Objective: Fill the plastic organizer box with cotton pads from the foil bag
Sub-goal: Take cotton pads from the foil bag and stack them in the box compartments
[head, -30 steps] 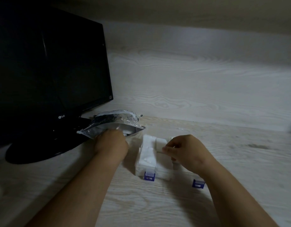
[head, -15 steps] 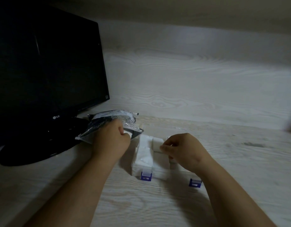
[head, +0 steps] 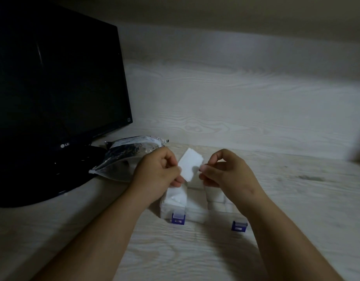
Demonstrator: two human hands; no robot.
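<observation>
Since a second ago, the left hand (head: 157, 175) has come out of the bag's mouth and risen over the box with a pad. The right hand (head: 225, 175) has lifted off the box to meet it.

A pale wood-grain surface (head: 195, 256) runs back to a wall (head: 236, 98) of the same grain, in dim light. At far left stands a dark monitor (head: 53, 88) on a round black foot. Just right of that foot lies the foil bag (head: 122, 159), its open mouth toward the near left.

Both forearms reach in from the bottom edge and draw together above the box, backs of the hands up and fingers curled. The left grip pinches the pad (head: 190, 165) at its near-left edge, between thumb and fingers. The right grip, thumb and forefinger pressed together, pinches its right edge.

The white rectangular pad is held in the air between the hands, above the back of the box. Its broad face is toward the camera and its long axis slants from far right to near left.

The clear box (head: 195, 209) rests on the surface below the hands, with white pads in its compartments. Two blue latches (head: 178, 218) are on its near side.
</observation>
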